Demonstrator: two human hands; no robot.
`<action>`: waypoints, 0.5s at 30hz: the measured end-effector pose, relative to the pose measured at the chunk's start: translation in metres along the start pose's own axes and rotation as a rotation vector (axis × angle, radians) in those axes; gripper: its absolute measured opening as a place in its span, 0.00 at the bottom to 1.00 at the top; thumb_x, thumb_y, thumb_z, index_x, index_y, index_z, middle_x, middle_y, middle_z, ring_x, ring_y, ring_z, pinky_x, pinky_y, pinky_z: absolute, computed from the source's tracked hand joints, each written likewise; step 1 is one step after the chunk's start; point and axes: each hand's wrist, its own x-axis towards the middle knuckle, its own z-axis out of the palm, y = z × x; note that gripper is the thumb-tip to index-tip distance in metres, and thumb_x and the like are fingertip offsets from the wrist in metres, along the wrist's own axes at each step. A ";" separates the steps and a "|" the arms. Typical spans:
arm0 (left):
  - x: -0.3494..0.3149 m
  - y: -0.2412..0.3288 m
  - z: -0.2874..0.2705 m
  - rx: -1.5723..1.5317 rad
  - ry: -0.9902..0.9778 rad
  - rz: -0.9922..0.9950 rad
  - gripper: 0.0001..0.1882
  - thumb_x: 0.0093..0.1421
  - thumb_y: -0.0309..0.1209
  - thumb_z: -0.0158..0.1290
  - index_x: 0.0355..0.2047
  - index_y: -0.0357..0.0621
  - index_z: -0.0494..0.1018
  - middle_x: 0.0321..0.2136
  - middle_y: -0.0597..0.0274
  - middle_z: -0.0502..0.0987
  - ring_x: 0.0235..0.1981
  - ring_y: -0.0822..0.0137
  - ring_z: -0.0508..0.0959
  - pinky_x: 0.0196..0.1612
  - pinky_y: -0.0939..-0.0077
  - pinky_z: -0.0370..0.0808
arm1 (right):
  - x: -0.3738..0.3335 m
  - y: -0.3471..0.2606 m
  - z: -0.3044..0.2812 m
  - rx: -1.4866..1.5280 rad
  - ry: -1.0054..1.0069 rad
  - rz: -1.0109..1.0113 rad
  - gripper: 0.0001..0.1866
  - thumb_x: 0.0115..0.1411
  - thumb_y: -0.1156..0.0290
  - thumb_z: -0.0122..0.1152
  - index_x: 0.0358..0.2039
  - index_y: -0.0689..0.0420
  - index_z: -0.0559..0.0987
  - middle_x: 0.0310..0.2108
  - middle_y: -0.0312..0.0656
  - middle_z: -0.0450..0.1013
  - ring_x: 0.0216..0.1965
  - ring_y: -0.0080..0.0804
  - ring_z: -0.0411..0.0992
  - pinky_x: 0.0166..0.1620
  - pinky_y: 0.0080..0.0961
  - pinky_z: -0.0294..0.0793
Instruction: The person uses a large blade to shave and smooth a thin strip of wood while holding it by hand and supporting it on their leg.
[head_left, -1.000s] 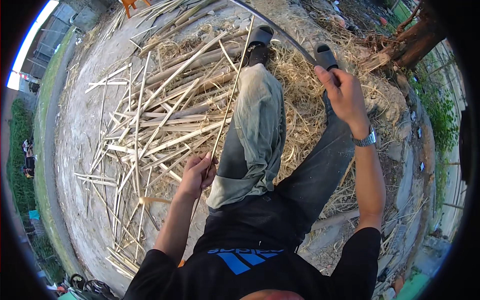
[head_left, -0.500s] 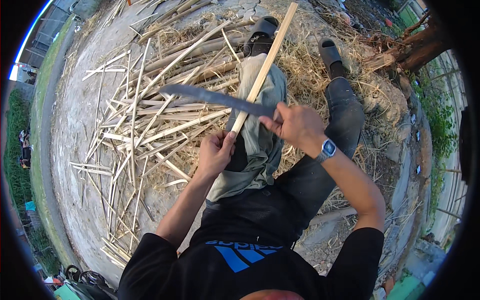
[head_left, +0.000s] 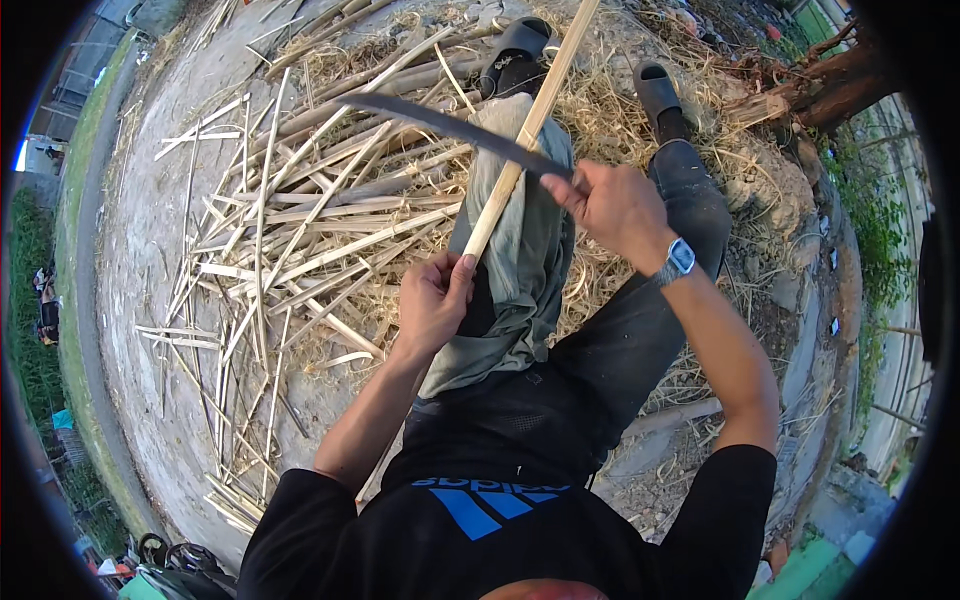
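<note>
My left hand (head_left: 437,292) is closed around the near end of a long, pale bamboo strip (head_left: 492,213). The strip slants away over my left leg, where a grey-green cloth (head_left: 520,270) is draped, and its far end reaches past my sandal. In my right hand (head_left: 620,208) is a machete (head_left: 450,126) with a long dark blade. Its handle is mostly hidden by my fingers. The blade lies across the strip, touching it near the handle end, and its tip points to the far left.
Many split bamboo strips (head_left: 330,262) lie heaped on the ground at left, with longer poles (head_left: 410,82) behind. Curly shavings (head_left: 605,130) surround my feet. At the far right are a thick brown log (head_left: 835,105) and a rock (head_left: 765,200).
My right hand has moved the machete away from me along the bamboo strip, farther from my left hand. My left hand keeps its hold and has barely moved.
</note>
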 end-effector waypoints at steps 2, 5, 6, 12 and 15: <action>0.004 0.004 0.005 -0.034 0.020 -0.029 0.19 0.73 0.41 0.54 0.31 0.36 0.75 0.17 0.72 0.71 0.15 0.81 0.66 0.19 0.83 0.61 | 0.006 0.004 0.007 -0.032 0.007 0.003 0.34 0.66 0.34 0.54 0.22 0.56 0.79 0.15 0.47 0.75 0.21 0.50 0.78 0.25 0.43 0.77; 0.008 -0.002 0.001 -0.107 0.042 -0.036 0.19 0.72 0.39 0.54 0.30 0.36 0.76 0.16 0.72 0.72 0.16 0.82 0.66 0.20 0.82 0.61 | -0.005 -0.019 0.013 -0.085 0.035 0.032 0.35 0.65 0.33 0.53 0.24 0.56 0.81 0.14 0.46 0.75 0.21 0.48 0.79 0.26 0.42 0.79; 0.008 -0.002 -0.001 -0.133 0.022 -0.072 0.18 0.72 0.39 0.54 0.30 0.36 0.76 0.16 0.72 0.72 0.16 0.82 0.66 0.20 0.82 0.61 | -0.017 -0.027 0.016 -0.095 -0.038 -0.006 0.34 0.65 0.34 0.55 0.23 0.55 0.79 0.14 0.46 0.75 0.21 0.49 0.79 0.25 0.43 0.77; -0.012 0.007 -0.025 -0.221 -0.078 -0.146 0.20 0.73 0.40 0.54 0.27 0.37 0.74 0.16 0.73 0.69 0.14 0.82 0.64 0.17 0.82 0.57 | 0.039 0.043 -0.005 -0.069 0.132 0.028 0.38 0.66 0.32 0.51 0.22 0.58 0.81 0.14 0.50 0.74 0.20 0.50 0.78 0.25 0.43 0.77; -0.021 0.008 -0.031 -0.204 -0.121 -0.147 0.20 0.73 0.39 0.53 0.27 0.38 0.74 0.16 0.73 0.69 0.14 0.82 0.64 0.17 0.82 0.58 | 0.105 0.120 -0.018 -0.218 0.248 0.217 0.42 0.68 0.32 0.46 0.20 0.62 0.80 0.16 0.55 0.75 0.20 0.53 0.77 0.26 0.42 0.77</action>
